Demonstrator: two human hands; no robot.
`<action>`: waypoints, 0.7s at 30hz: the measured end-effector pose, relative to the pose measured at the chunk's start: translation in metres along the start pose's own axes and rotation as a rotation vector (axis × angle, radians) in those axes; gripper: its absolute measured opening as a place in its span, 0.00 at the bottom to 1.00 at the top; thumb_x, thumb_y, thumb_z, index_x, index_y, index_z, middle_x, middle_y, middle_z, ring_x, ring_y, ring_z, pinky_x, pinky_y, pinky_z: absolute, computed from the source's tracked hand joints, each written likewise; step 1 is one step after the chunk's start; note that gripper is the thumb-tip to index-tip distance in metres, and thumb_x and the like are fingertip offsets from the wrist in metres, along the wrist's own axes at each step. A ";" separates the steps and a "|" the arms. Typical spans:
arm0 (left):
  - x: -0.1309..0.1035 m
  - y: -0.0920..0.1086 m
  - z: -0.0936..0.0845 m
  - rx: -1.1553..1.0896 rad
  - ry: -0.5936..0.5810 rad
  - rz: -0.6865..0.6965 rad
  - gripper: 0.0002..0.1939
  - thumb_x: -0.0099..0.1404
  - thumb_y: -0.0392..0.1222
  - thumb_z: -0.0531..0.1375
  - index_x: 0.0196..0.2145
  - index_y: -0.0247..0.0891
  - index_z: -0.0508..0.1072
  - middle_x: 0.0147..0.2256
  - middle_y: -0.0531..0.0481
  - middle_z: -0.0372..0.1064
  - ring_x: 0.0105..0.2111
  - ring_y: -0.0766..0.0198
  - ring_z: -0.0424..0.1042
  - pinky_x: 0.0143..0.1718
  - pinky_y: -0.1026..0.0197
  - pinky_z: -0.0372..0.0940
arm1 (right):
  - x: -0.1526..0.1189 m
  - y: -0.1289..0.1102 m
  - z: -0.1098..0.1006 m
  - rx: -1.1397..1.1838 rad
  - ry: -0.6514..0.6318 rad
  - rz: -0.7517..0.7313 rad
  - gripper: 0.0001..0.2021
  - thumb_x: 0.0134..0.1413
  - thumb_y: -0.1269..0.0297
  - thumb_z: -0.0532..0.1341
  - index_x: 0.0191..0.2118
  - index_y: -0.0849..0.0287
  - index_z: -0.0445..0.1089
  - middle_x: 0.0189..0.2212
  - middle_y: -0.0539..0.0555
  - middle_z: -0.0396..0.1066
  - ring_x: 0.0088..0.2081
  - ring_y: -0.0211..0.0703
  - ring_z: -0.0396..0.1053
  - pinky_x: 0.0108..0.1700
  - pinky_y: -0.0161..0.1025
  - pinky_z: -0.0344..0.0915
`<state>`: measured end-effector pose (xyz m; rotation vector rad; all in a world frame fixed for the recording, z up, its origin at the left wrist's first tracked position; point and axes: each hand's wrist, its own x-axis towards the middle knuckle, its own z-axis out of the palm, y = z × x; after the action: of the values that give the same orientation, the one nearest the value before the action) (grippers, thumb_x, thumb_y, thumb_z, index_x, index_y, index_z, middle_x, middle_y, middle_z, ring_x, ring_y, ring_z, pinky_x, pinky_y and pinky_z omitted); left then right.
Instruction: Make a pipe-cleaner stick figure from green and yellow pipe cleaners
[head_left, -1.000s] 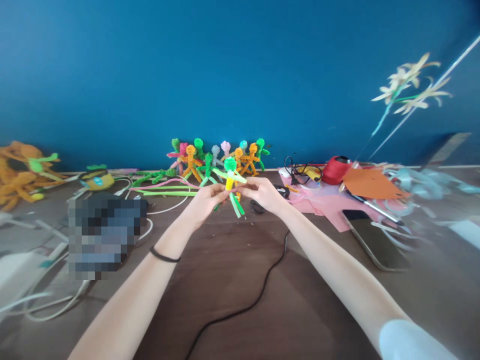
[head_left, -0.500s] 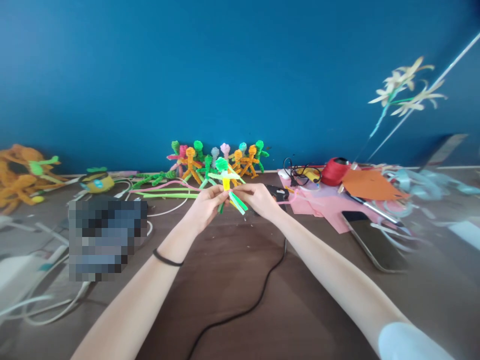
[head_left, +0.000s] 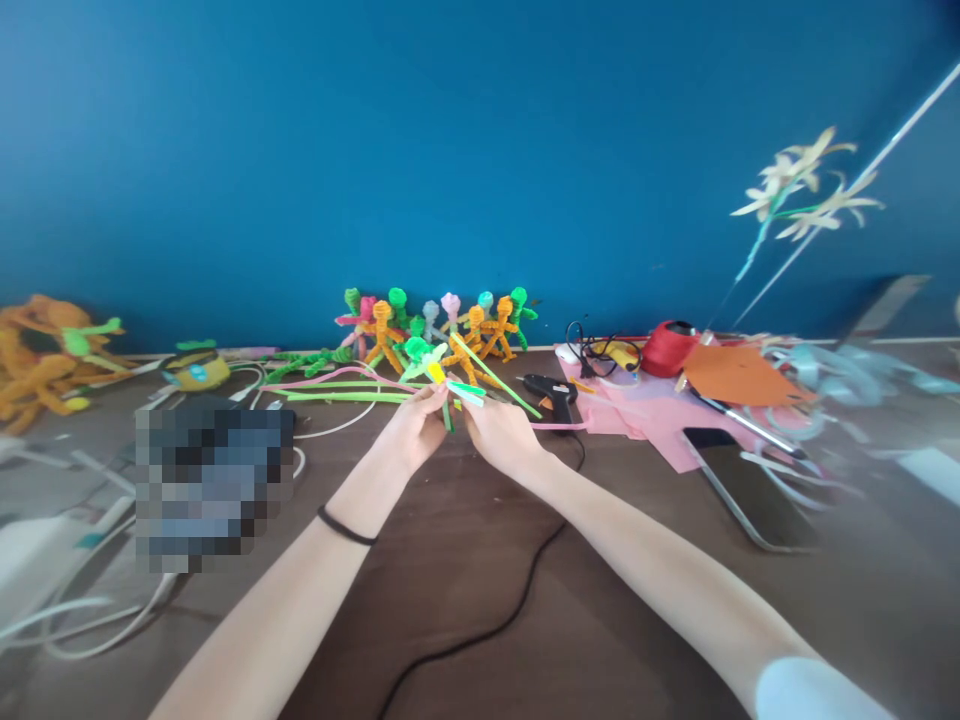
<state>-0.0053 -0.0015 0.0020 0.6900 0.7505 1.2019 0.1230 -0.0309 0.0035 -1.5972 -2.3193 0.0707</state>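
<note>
I have left hand [head_left: 416,428] pinching tilted green-and-yellow fuzzy figure [head_left: 436,372] above counter [head_left: 457,590]; right hand [head_left: 501,430] at its legs [head_left: 466,390], can't tell if gripping. Glue gun [head_left: 559,397] nearby.

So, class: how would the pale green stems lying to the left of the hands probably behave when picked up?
The pale green stems would likely feel light, since they look thin. They may be springy rather than limp, as they lie nearly straight. They probably bend easily: similar-looking material is coiled into figures.
</note>
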 end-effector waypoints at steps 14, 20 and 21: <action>-0.001 -0.007 -0.005 0.226 0.022 0.216 0.13 0.43 0.36 0.66 0.20 0.36 0.62 0.20 0.57 0.59 0.23 0.73 0.60 0.27 0.66 0.55 | -0.006 -0.016 -0.014 -0.055 -0.086 -0.022 0.19 0.61 0.67 0.40 0.50 0.62 0.61 0.40 0.62 0.73 0.35 0.52 0.73 0.34 0.44 0.66; 0.001 -0.004 -0.011 0.477 0.045 0.319 0.12 0.45 0.41 0.64 0.22 0.37 0.62 0.19 0.58 0.59 0.22 0.71 0.60 0.25 0.65 0.53 | -0.004 -0.013 -0.021 -0.054 -0.105 -0.006 0.20 0.60 0.67 0.42 0.54 0.59 0.61 0.37 0.60 0.74 0.37 0.49 0.73 0.36 0.41 0.63; 0.002 -0.004 -0.013 0.520 0.057 0.327 0.12 0.45 0.41 0.64 0.22 0.37 0.62 0.18 0.58 0.60 0.21 0.71 0.60 0.25 0.65 0.53 | -0.004 -0.013 -0.022 -0.047 -0.109 0.000 0.20 0.60 0.68 0.42 0.54 0.58 0.61 0.37 0.60 0.74 0.37 0.50 0.72 0.36 0.41 0.63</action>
<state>-0.0128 0.0003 -0.0089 1.2490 1.0415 1.3350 0.1192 -0.0423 0.0259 -1.6553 -2.4199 0.1062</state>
